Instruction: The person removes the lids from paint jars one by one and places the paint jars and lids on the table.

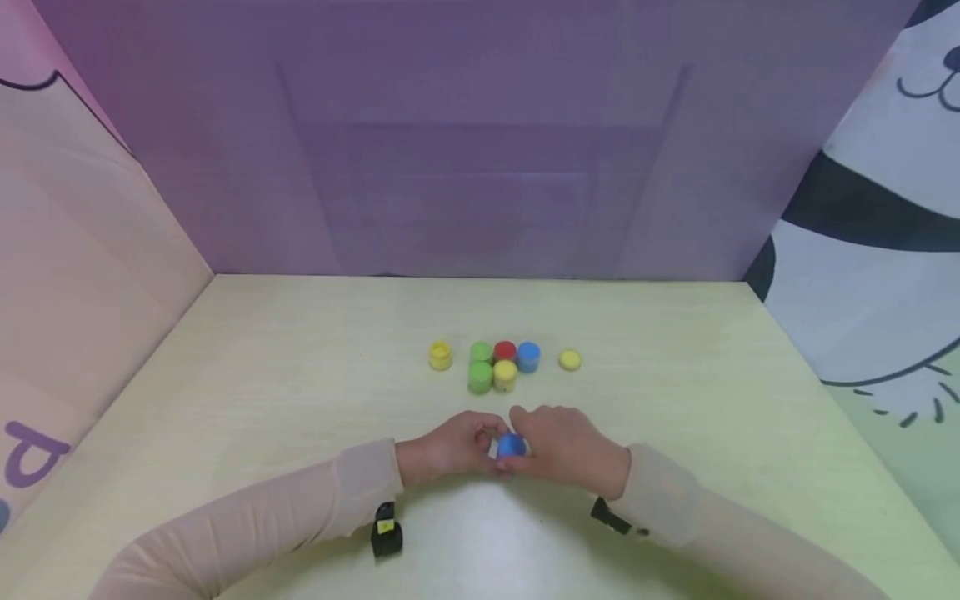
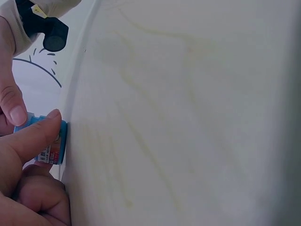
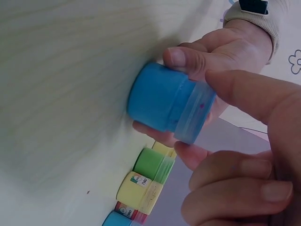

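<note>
A small blue jar [image 1: 512,447] stands upright on the table between both hands. My left hand [image 1: 459,444] grips its body, thumb on one side and fingers on the other. From the other side, my right hand [image 1: 568,446] pinches the jar's translucent upper rim [image 3: 194,112] between thumb and fingers. In the right wrist view the jar's blue lower body [image 3: 153,96] shows plainly, its base at the tabletop. The left wrist view catches the jar's printed label [image 2: 52,153], partly covered by a thumb.
Beyond the hands sit a red jar [image 1: 505,350], a blue jar [image 1: 528,358], a yellow jar [image 1: 506,377] and two green jars [image 1: 480,378], close together. Left of them stands an uncovered yellow jar [image 1: 440,358]; rightward lies a yellow lid [image 1: 570,360]. A purple panel [image 1: 480,167] rises behind the table.
</note>
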A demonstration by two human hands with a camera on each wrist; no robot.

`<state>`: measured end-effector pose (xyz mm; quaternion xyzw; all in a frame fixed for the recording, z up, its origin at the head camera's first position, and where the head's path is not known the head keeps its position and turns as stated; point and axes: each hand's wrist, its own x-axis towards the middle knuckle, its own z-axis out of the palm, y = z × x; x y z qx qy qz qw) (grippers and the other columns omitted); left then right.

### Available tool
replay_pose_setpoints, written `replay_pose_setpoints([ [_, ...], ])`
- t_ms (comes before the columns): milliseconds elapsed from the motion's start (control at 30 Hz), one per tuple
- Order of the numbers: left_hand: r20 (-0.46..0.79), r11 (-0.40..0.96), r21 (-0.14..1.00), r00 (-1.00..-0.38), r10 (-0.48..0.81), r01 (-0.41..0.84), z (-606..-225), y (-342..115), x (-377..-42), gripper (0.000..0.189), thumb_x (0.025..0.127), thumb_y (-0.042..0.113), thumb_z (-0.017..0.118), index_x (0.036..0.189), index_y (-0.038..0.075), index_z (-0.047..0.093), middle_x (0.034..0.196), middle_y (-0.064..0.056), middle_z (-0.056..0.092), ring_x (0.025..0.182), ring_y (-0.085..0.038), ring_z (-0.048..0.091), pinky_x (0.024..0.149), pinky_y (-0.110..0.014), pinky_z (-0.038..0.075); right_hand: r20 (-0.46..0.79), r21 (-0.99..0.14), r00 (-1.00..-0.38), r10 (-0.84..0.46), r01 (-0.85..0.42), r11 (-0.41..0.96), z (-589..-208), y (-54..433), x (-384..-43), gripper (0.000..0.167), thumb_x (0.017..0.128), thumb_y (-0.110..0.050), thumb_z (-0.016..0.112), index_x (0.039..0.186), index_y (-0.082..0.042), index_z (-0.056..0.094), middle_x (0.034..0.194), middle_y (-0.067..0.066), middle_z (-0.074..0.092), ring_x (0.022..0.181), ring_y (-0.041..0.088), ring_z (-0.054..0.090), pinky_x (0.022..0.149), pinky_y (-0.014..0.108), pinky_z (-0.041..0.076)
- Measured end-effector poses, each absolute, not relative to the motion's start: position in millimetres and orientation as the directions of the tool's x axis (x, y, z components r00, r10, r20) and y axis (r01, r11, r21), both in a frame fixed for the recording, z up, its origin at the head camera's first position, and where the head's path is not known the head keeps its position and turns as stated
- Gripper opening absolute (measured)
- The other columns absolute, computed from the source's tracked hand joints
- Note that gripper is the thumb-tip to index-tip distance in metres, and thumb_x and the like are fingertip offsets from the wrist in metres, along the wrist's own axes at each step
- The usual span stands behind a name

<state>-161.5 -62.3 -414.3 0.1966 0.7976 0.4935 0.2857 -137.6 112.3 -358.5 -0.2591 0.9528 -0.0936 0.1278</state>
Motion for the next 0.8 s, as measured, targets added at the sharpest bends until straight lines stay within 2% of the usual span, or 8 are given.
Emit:
replay_pose_setpoints([
  [467,-0.278,0.424,0.906,-0.752,0.598,0.001,-415.6,-62.7,-161.9,0.024,0.073,0.011,0.079,0.093,0.012,0.066,0.066,0.002,0.044,0.066,-0.013,0.040,0.062,-0.024,0.032,-0.119,-0.291,-0.803,-0.584,-0.534,0.794,-353.6,123.4,-137.7,0.030,0.085,-0.035,0.068,0.082,-0.014,0.047,0.056,-0.006,0.036,0.048,0.007,0.032,0.045,0.020,0.024],
  [800,-0.318,0.444,0.895,-0.753,0.576,-0.039,-416.9,-63.0,-163.0,0.028,0.074,0.013,0.079,0.098,0.016,0.066,0.069,0.002,0.044,0.068,-0.014,0.040,0.062,-0.025,0.032,-0.115,-0.247,-0.848,-0.517,-0.480,0.842,-356.3,135.3,-144.7,0.031,0.084,-0.039,0.069,0.084,-0.015,0.049,0.057,-0.006,0.040,0.050,0.008,0.035,0.046,0.020,0.026],
])
